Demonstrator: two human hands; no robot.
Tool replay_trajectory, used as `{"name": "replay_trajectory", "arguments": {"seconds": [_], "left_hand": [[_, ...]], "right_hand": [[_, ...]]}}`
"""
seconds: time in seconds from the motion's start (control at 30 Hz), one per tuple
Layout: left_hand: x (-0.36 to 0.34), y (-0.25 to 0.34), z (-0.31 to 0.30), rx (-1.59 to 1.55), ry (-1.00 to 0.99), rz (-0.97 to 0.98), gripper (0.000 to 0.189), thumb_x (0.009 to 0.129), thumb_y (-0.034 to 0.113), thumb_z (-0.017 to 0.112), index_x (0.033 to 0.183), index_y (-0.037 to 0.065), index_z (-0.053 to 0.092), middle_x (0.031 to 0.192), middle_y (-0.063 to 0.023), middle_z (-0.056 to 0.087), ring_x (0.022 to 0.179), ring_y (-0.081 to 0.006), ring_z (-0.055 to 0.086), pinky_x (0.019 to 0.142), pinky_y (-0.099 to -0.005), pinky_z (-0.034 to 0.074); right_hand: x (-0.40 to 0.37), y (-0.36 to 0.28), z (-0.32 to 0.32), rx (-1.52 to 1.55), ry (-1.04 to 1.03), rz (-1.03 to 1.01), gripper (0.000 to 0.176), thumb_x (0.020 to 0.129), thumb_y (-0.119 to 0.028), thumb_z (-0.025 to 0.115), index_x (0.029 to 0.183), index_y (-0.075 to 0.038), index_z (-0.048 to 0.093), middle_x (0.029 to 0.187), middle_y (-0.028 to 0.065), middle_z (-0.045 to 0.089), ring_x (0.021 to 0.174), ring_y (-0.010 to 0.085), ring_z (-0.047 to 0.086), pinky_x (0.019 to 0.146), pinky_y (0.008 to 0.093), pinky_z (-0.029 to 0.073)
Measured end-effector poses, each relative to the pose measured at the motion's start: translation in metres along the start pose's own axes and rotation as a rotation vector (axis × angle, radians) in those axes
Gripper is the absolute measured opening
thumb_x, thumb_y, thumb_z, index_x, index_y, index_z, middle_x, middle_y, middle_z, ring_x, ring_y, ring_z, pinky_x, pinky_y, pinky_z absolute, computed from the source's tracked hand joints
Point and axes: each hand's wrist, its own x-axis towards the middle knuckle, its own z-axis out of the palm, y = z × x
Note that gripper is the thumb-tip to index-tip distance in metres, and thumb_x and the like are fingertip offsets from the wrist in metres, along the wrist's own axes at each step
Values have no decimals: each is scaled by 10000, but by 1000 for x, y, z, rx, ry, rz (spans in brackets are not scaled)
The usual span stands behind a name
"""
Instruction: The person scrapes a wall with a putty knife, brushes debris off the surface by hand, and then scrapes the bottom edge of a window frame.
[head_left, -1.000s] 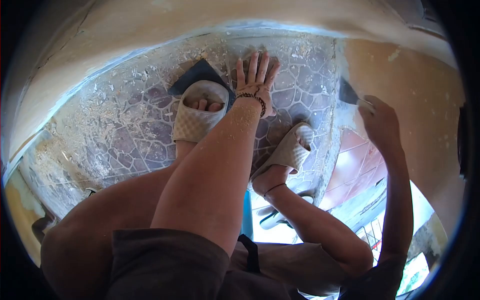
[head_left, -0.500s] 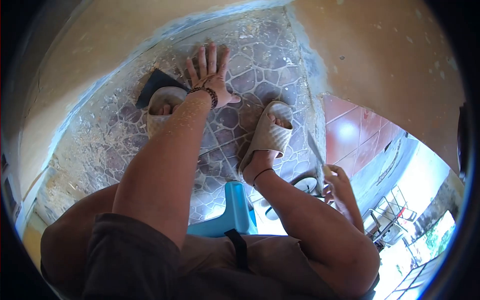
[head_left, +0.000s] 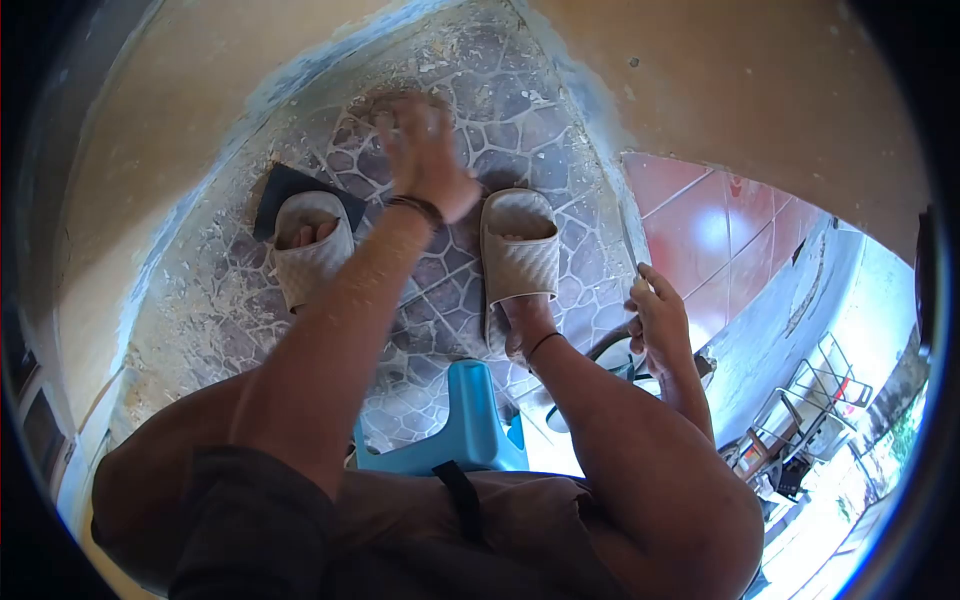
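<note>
My left hand (head_left: 428,160) is blurred by motion above the patterned stone floor, fingers stretched forward and apart, holding nothing that I can see. A dark beaded bracelet circles its wrist. At the right, beside my leg, my right hand (head_left: 662,320) is closed around a bladed tool with a pale handle (head_left: 639,286). Its thin blade is almost edge-on and hard to make out against the floor's border. Pale flakes (head_left: 435,65) and dust lie scattered over the floor (head_left: 500,85) in front of my left hand.
My feet wear beige slides (head_left: 522,245), with a dark flat piece (head_left: 285,190) by the left one. A blue plastic stool (head_left: 470,415) stands beneath me. Tan walls (head_left: 720,90) meet ahead. Red tiles (head_left: 690,210) and a metal rack (head_left: 800,410) are at the right.
My left hand was spread flat on the floor and is now blurred in motion. The right hand has shifted forward with the tool, whose blade shows less. My right foot has turned straighter.
</note>
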Motion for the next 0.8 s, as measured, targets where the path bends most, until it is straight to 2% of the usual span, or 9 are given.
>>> {"name": "replay_trajectory", "arguments": {"seconds": [0.13,0.2,0.23,0.27,0.3,0.37,0.43,0.57,0.8], "left_hand": [[-20,80,18,-88,24,350,573,815,270,522,1306,3,394,1432,-255,187,1353,-337,168,1095,-506,24],[-48,124,52,-55,-139,524,493,865,271,452,1269,-11,433,1398,-239,289,1334,-320,233,1100,-484,65],[-59,138,42,-263,-307,450,428,885,236,423,1233,-11,462,1392,-227,302,1330,-313,235,1094,-476,92],[-70,147,50,-550,-332,351,359,896,197,396,1179,3,500,1310,-229,417,1262,-315,361,1040,-446,254],[-75,154,49,-982,-374,107,322,918,208,380,1139,21,520,1066,-167,581,1005,-248,558,848,-366,431],[-89,163,57,-1648,-545,-145,294,934,271,388,1047,46,541,813,-56,575,734,-144,551,660,-292,450],[-97,171,35,-1920,-801,-272,297,936,327,408,980,59,527,763,-5,499,695,-96,477,646,-262,425],[-97,194,36,-2041,-471,-281,284,919,339,464,1034,82,507,820,25,492,688,-41,462,607,-190,394],[-79,178,34,-2145,-658,-282,226,893,268,505,1033,92,497,749,58,460,603,12,414,480,-141,325]], "right_hand": [[-4,-2,10,92,-40,-22,515,837,-127,492,1321,-7,362,770,80,502,441,94,416,357,243,370],[15,1,18,149,-106,-2,541,827,-119,515,1320,12,332,821,97,508,476,120,456,393,260,419],[21,1,16,248,-139,19,550,828,-120,516,1322,18,317,818,96,507,486,123,462,396,259,423],[28,0,14,346,-175,38,559,829,-120,518,1325,23,302,816,95,505,496,126,468,399,258,427],[33,0,13,441,-216,58,569,830,-121,519,1327,29,287,813,94,504,506,129,474,402,257,430],[43,3,-1,593,-291,82,569,848,-132,521,1331,35,270,767,74,487,528,129,493,414,238,429],[36,1,-5,541,-289,52,447,879,-157,480,1268,33,367,732,62,488,527,121,495,417,230,425],[30,-1,10,568,-243,-80,307,915,-160,391,1145,27,473,710,47,490,519,110,494,420,226,421],[37,-20,23,484,-131,-32,234,912,-140,357,1007,3,517,684,42,496,497,102,482,412,229,412]]}}
